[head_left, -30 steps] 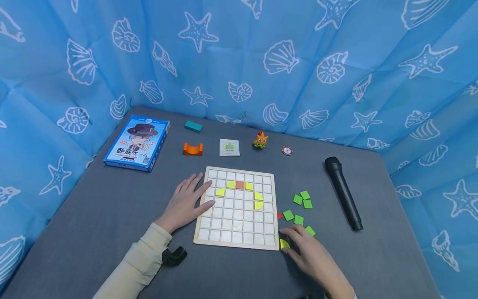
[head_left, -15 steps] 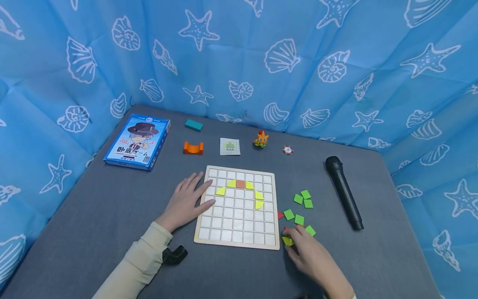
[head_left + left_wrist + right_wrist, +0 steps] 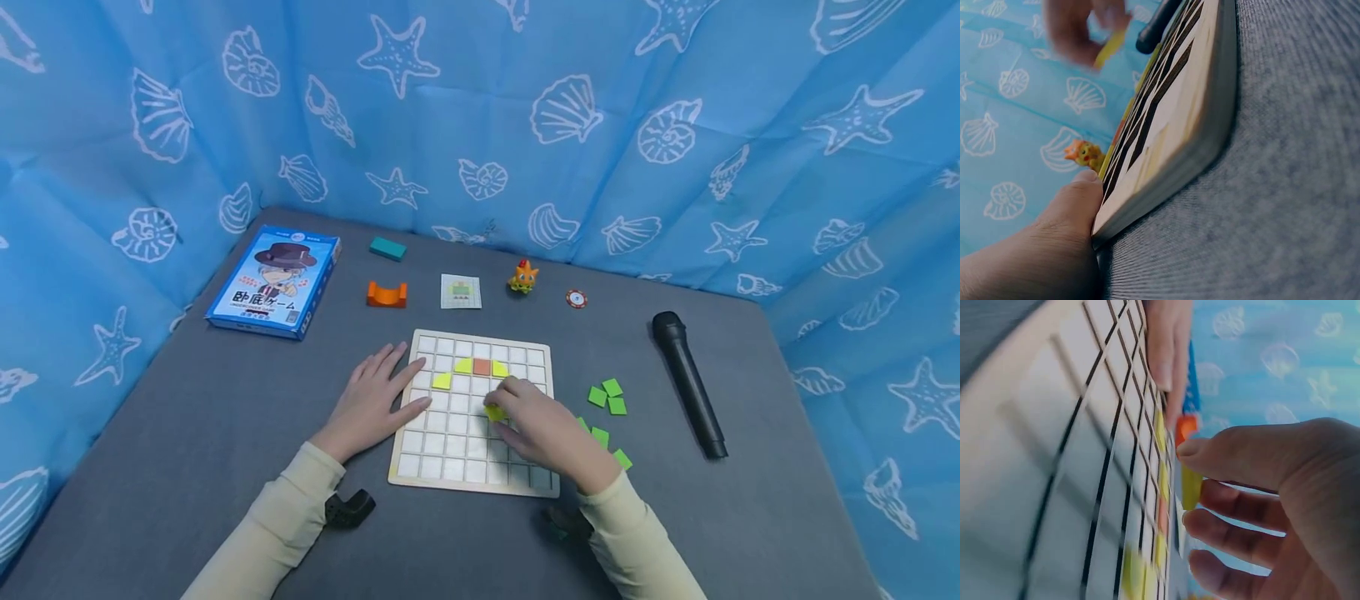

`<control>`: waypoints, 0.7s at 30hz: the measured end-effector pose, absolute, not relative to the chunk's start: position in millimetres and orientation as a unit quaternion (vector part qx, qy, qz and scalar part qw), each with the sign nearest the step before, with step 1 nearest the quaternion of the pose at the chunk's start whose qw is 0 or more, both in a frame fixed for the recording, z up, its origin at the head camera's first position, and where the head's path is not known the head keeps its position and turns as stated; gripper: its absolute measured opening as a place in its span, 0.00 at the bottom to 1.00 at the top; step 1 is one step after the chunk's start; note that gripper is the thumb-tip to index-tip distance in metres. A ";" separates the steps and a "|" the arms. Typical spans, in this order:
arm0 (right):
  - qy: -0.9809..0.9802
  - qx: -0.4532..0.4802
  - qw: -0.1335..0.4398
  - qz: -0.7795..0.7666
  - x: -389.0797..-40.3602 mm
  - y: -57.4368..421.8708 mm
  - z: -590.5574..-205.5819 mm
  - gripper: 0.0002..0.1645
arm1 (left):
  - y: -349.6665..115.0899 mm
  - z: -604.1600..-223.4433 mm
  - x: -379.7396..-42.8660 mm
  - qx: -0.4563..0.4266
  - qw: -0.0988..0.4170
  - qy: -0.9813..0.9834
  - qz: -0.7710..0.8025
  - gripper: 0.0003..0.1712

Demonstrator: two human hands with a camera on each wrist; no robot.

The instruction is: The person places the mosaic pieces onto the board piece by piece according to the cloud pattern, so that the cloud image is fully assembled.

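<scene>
My left hand (image 3: 371,404) rests flat with spread fingers on the left edge of a white gridded board (image 3: 453,445). In the left wrist view its thumb (image 3: 1075,203) lies against the board's wooden rim. Over the middle of the board, my right hand (image 3: 543,425) pinches a yellow tile (image 3: 495,412); the right wrist view shows this tile (image 3: 1191,487) between thumb and fingertips, clear of the grid. An orange-red square tile (image 3: 482,367) sits on the board between yellow rounded tiles (image 3: 463,365). Another yellow tile (image 3: 442,381) lies lower left. My right hand hides part of the grid.
Several green square tiles (image 3: 617,406) lie right of the board, a black microphone (image 3: 690,383) beyond them. Behind the board are a pattern card (image 3: 461,292), orange block (image 3: 386,295), teal block (image 3: 387,248), small figurine (image 3: 522,277) and chip (image 3: 576,298). A blue box (image 3: 273,283) lies left.
My right hand has moved from beside the board's lower right corner up and left over the grid, carrying the yellow tile. The left hand has stayed on the board's edge.
</scene>
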State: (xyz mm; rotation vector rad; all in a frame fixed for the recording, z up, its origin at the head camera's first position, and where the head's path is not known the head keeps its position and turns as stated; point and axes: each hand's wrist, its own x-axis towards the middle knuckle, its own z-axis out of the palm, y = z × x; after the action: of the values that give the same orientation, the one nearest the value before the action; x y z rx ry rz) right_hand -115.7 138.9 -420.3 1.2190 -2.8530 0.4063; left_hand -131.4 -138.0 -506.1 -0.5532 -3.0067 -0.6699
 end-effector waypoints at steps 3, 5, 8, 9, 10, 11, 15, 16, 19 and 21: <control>-0.898 0.419 0.000 0.131 -134.2 115.8 -425.0 0.16 | -139.0 -506.5 -131.9 -0.182 0.014 -0.961 -0.209 0.36; -0.890 0.437 -0.005 0.129 -143.4 103.7 -428.9 0.16 | -139.2 -507.2 -131.7 -0.183 0.024 -0.962 -0.203 0.33; -0.882 0.457 -0.008 0.117 -151.4 91.9 -433.7 0.15 | -138.1 -507.5 -131.3 -0.179 0.029 -0.963 -0.198 0.29; -0.880 0.461 -0.013 0.114 -152.9 89.5 -435.0 0.15 | -137.6 -507.3 -131.2 -0.177 0.028 -0.964 -0.198 0.29; -0.878 0.465 -0.017 0.112 -153.9 87.4 -435.9 0.15 | -137.3 -507.0 -131.1 -0.177 0.026 -0.963 -0.200 0.28; -0.876 0.468 -0.022 0.111 -154.4 85.8 -436.6 0.15 | -137.1 -506.5 -131.1 -0.176 0.024 -0.963 -0.202 0.28; -0.869 0.481 -0.039 0.109 -155.3 81.4 -438.5 0.18 | -137.9 -504.7 -131.2 -0.173 0.019 -0.963 -0.207 0.28; -0.866 0.485 -0.042 0.110 -155.1 81.2 -438.6 0.18 | -137.7 -504.1 -131.3 -0.173 0.018 -0.963 -0.206 0.28; -0.858 0.496 -0.053 0.119 -154.9 81.0 -438.6 0.19 | -137.2 -503.1 -131.3 -0.171 0.017 -0.964 -0.201 0.29; -0.855 0.500 -0.060 0.127 -154.6 81.3 -438.1 0.19 | -136.9 -502.8 -131.3 -0.171 0.017 -0.965 -0.199 0.29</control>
State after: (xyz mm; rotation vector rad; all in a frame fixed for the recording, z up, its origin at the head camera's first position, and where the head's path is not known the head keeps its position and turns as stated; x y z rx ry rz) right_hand -154.6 81.3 -438.1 1.6334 -2.7937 0.4141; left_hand -131.3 -136.9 -502.8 -0.5302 -2.9982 -0.6195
